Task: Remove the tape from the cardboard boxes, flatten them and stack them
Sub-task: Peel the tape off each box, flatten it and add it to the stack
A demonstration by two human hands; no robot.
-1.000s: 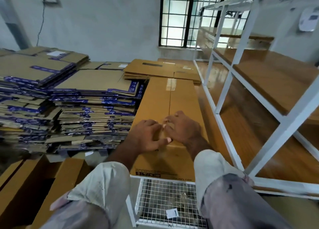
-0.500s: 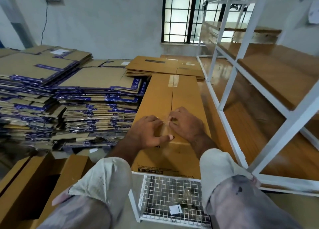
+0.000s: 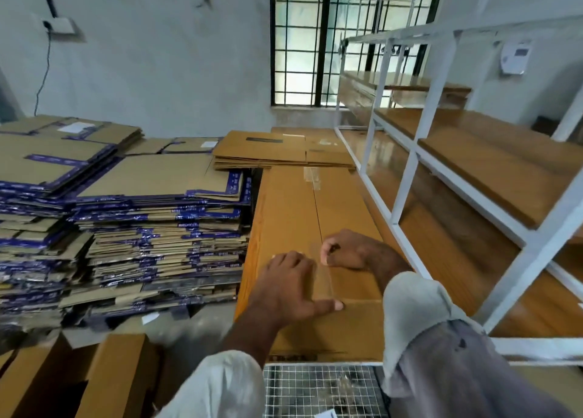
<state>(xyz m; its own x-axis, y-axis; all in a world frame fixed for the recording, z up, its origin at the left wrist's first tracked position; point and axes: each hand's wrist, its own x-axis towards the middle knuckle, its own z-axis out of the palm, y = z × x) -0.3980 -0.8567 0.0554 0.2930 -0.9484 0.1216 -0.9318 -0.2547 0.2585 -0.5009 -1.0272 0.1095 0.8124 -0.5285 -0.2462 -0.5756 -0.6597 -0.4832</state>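
A long brown cardboard box (image 3: 293,215) lies in front of me, its two top flaps meeting in a centre seam. My left hand (image 3: 288,286) presses flat on the near left flap, thumb stretched toward the seam. My right hand (image 3: 350,250) is curled and pinches the lifted end of a clear tape strip (image 3: 325,279) that runs along the near seam. Another piece of clear tape (image 3: 312,178) sits on the far end of the seam. Stacks of flattened boxes with blue print (image 3: 126,215) stand to the left, and a plain brown flattened stack (image 3: 284,149) lies beyond the box.
A white metal rack with wooden shelves (image 3: 473,178) stands close on the right. A wire mesh basket (image 3: 318,389) sits below the box's near end. More brown cardboard (image 3: 104,376) leans at the lower left. A barred window (image 3: 315,39) is in the far wall.
My right hand has drawn back from the left hand and raised the tape end off the seam. The left hand has flattened onto the flap. The view tilted up a little.
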